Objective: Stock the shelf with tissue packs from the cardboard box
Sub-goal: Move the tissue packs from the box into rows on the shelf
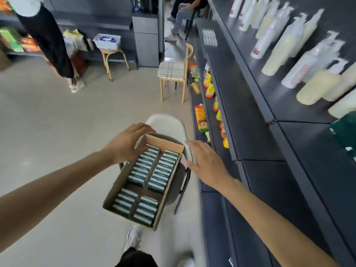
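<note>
An open cardboard box [117, 185] lies on the seat of a pale chair [169, 123] in front of me. Inside stand rows of dark green tissue packs [154, 170], several per row. My left hand [125, 143] hovers over the box's far left corner, fingers curved down toward the nearest packs; I cannot see it holding one. My right hand [206, 160] is spread flat just right of the box's rim, fingers straight, holding nothing. The dark shelf [308, 170] runs along the right. A dark green pack [344, 132] lies on it at the right edge.
Pump bottles [285, 49] fill the upper shelf. Orange snack bags [201, 118] stand on the lower shelf. A wooden chair [173, 74] stands further ahead. A person stands at the far left [48, 39], another sits at the back [183, 12]. My shoe [133, 237] shows below the box.
</note>
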A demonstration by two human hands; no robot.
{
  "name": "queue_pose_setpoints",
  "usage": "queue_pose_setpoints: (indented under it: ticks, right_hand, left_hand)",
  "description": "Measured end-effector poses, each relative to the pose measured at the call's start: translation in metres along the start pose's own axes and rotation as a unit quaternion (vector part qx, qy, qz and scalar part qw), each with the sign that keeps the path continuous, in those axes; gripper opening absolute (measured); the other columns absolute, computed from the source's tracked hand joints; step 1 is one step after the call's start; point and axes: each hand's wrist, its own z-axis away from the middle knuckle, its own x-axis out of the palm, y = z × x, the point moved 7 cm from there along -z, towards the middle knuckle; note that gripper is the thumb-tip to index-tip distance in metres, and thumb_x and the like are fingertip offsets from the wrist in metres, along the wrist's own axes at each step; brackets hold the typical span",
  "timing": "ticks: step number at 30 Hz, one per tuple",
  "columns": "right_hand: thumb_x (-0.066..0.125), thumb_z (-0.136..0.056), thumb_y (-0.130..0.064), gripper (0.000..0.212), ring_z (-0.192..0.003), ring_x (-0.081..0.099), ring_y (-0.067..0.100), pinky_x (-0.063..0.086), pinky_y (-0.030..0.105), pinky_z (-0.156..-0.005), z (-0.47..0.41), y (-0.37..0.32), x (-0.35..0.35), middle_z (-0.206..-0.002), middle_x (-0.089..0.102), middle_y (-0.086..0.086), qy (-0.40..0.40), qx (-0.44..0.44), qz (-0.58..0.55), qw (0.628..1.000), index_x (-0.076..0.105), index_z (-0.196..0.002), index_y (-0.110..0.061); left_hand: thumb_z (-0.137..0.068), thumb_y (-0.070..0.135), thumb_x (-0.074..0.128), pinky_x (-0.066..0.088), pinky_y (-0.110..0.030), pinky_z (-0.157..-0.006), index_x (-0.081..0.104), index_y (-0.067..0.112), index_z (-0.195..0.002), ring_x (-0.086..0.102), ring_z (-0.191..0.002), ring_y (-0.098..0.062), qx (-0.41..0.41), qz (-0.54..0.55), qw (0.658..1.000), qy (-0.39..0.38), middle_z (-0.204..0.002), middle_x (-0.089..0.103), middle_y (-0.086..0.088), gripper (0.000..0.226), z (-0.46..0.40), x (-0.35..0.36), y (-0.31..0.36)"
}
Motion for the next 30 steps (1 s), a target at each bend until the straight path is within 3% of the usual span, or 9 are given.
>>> queue_pose_setpoints:
  ticks: [6,8,11,13,18,26,30]
  right_hand:
    - [0.065,-0.093,-0.027,0.052,-0.126,0.046,0.022,0.046,0.04,-0.098,-0.017,0.003,0.128,-0.137,0.053,0.003,-0.06,0.043,-0.046,0.996,0.047,-0.14,-0.016]
    - [0.063,-0.095,-0.025,0.05,-0.128,0.045,0.021,0.046,0.039,-0.099,-0.017,0.008,0.18,-0.139,0.052,0.003,-0.082,0.081,-0.072,0.991,0.047,-0.141,-0.016]
    - [0.061,-0.096,-0.022,0.045,-0.124,0.051,0.023,0.05,0.04,-0.095,-0.014,0.019,0.261,-0.136,0.053,0.005,-0.099,0.152,-0.113,0.977,0.05,-0.14,-0.014]
    - [0.061,-0.096,-0.018,0.043,-0.123,0.052,0.024,0.051,0.041,-0.095,-0.011,0.026,0.314,-0.134,0.055,0.007,-0.11,0.184,-0.12,0.969,0.052,-0.137,-0.011]
    - [0.064,-0.093,-0.009,0.04,-0.116,0.054,0.027,0.053,0.042,-0.092,-0.013,0.051,0.429,-0.125,0.058,0.01,-0.134,0.24,-0.09,0.957,0.054,-0.132,-0.006]
    - [0.064,-0.093,-0.015,0.054,-0.132,0.043,0.026,0.037,0.036,-0.11,-0.018,0.092,0.554,-0.141,0.048,0.01,-0.181,0.301,-0.021,0.936,0.044,-0.143,-0.007]
    - [0.07,-0.084,-0.012,0.055,-0.12,0.046,0.028,0.046,0.041,-0.099,-0.021,0.107,0.579,-0.132,0.052,0.01,-0.172,0.303,0.039,0.937,0.05,-0.136,-0.009]
  left_hand:
    - [-0.09,0.049,0.051,0.048,-0.031,-0.094,0.053,0.026,-0.135,0.048,-0.098,-0.002,-0.068,0.03,0.989,-0.125,-0.133,0.054,0.004,0.051,0.039,0.082,-0.115]
    - [-0.088,0.046,0.052,0.045,-0.03,-0.093,0.056,0.022,-0.133,0.053,-0.101,-0.009,-0.091,0.05,0.983,-0.153,-0.129,0.056,0.0,0.051,0.049,0.116,-0.148]
    - [-0.088,0.015,0.065,0.046,-0.033,-0.091,0.059,0.017,-0.129,0.059,-0.112,-0.026,-0.119,0.044,0.974,-0.188,-0.127,0.059,-0.004,0.042,0.066,0.177,-0.197]
    - [-0.088,0.007,0.064,0.047,-0.035,-0.093,0.06,0.016,-0.129,0.058,-0.115,-0.028,-0.117,0.036,0.971,-0.206,-0.129,0.059,-0.005,0.042,0.074,0.218,-0.221]
    - [-0.09,0.009,0.063,0.045,-0.042,-0.101,0.051,0.016,-0.14,0.053,-0.12,-0.03,-0.124,0.019,0.96,-0.248,-0.135,0.055,-0.006,0.051,0.08,0.317,-0.274]
    - [-0.084,-0.003,0.058,0.039,-0.049,-0.11,0.039,0.01,-0.146,0.035,-0.134,-0.036,-0.195,-0.013,0.936,-0.291,-0.146,0.04,-0.016,0.067,0.109,0.431,-0.339]
    - [-0.084,0.003,0.064,0.042,-0.048,-0.105,0.041,0.013,-0.145,0.034,-0.132,-0.035,-0.157,-0.061,0.945,-0.281,-0.143,0.04,-0.016,0.066,0.104,0.455,-0.346]
